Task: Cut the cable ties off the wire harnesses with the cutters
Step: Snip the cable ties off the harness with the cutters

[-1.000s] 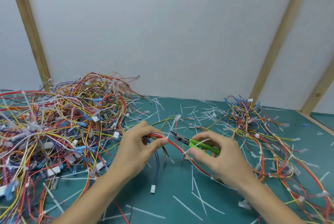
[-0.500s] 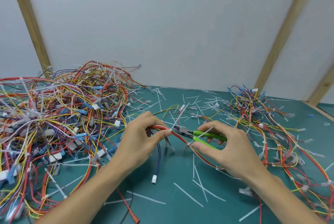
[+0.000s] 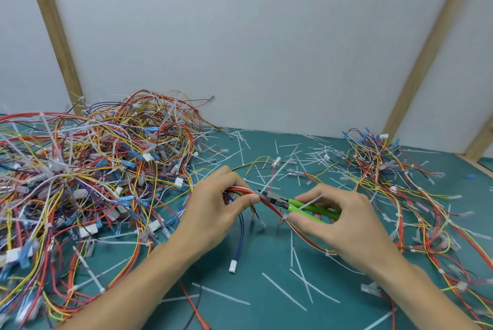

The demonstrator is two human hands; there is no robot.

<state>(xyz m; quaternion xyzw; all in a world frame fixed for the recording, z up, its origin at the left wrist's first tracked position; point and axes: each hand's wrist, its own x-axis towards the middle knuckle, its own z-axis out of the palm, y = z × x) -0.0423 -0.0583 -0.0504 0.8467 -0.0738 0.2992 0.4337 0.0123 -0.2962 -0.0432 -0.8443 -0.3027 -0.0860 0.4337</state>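
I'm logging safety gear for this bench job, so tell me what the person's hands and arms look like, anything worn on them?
Nothing is worn. The left hand and the right hand are bare, with no gloves, rings or watch showing. Both forearms are bare too, right to the bottom edge of the picture, so no sleeve comes into view. The fingernails that show are short and unpainted. No markings or bandages are visible.

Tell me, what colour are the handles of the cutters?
Bright green handles, gripped by the right hand, clearest in the head view.

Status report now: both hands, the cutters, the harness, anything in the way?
Left hand pinches wire harness. Right hand grips green cutters, nose at the bundle beside left thumb. Nothing blocks the cut; loose cut ties litter the mat.
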